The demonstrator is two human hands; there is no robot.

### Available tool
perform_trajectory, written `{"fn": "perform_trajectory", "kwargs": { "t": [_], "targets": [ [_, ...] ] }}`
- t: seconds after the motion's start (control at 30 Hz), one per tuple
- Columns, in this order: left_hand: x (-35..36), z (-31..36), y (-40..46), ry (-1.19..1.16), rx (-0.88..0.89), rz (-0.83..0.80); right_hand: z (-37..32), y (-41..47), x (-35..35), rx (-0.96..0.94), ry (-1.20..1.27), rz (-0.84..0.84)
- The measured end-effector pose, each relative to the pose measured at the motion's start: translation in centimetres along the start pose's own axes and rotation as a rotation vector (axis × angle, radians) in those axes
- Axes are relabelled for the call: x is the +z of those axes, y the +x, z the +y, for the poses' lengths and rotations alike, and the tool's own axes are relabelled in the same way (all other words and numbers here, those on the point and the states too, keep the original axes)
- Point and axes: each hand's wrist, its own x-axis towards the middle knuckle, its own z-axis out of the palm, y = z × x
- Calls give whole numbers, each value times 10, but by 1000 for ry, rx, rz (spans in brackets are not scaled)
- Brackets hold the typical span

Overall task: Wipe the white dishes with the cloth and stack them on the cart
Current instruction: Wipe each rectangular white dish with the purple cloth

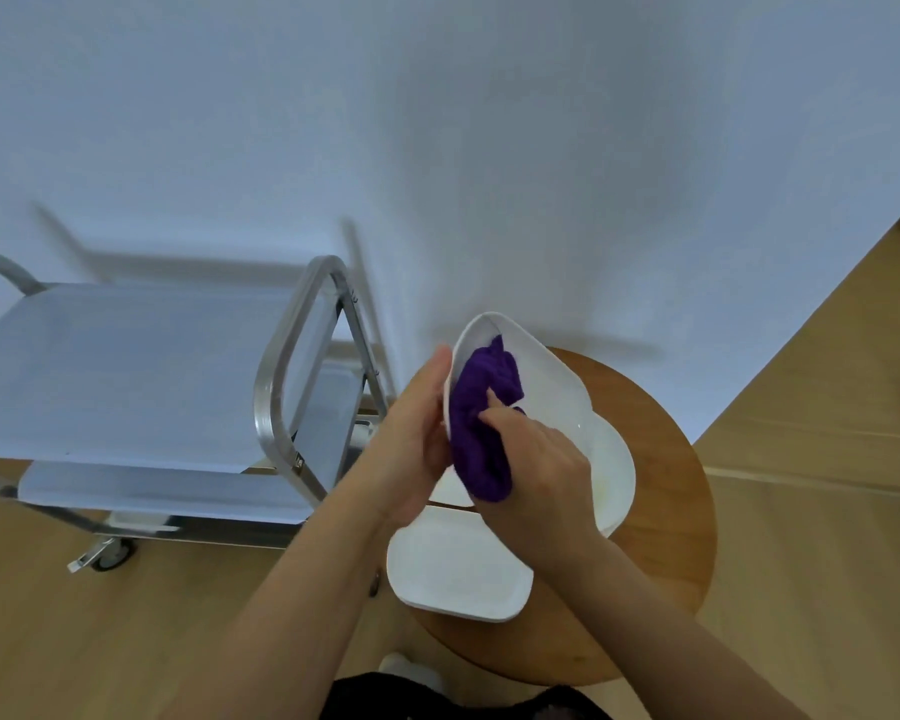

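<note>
Two hands worked one tilted white dish [546, 379]: left hand [417, 439] gripped its rim; right hand [536, 459] pressed the bunched purple cloth [481, 433] inside. Wiping step; next, stacking on the cart [126, 376] beyond the left hand.

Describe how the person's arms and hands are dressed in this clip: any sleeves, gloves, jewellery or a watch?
Both forearms are bare up to the frame's bottom edge; no sleeves show. The left hand and right hand wear no gloves, and no rings, watch or bracelet are visible. Dark clothing shows at the bottom edge, below the arms.
</note>
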Motion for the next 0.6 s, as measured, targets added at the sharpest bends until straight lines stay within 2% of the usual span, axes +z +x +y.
{"fn": "perform_trajectory", "kwargs": {
  "t": [0.07, 0.13, 0.2, 0.23, 0.27, 0.3, 0.33, 0.4, 0.47, 0.53, 0.6],
  "targets": [
    [-13, 9, -1, 70, 6, -82, 1, 5, -6, 148, 163, 36],
    [-23, 12, 0, 27, 6, -56, -3, 13, -18, 488, 445, 68],
    [-32, 0, 5, 64, 39, 175, 1, 19, -24, 911, 829, 134],
    [-39, -12, 6, 164, 29, 345, 7, 19, -25, 1028, 1036, 179],
    [-43, -22, 3, 207, -55, 452, 14, 19, -26, 1087, 1207, 227],
    [-44, -34, -3, 121, -181, 434, 20, 19, -26, 1122, 1334, 277],
    [-46, -49, -8, -89, -289, 309, 24, 20, -26, 1153, 1419, 325],
    [-45, -73, -15, -564, -332, -23, 28, 19, -23, 1207, 1472, 383],
    [-36, -76, -21, -868, -203, -165, 30, 16, -17, 1237, 1469, 414],
    [-29, -68, -15, -889, -84, -97, 33, 12, -13, 1279, 1438, 429],
    [-30, -56, -8, -828, -78, 52, 35, 8, -13, 1316, 1330, 333]
  ]
}}
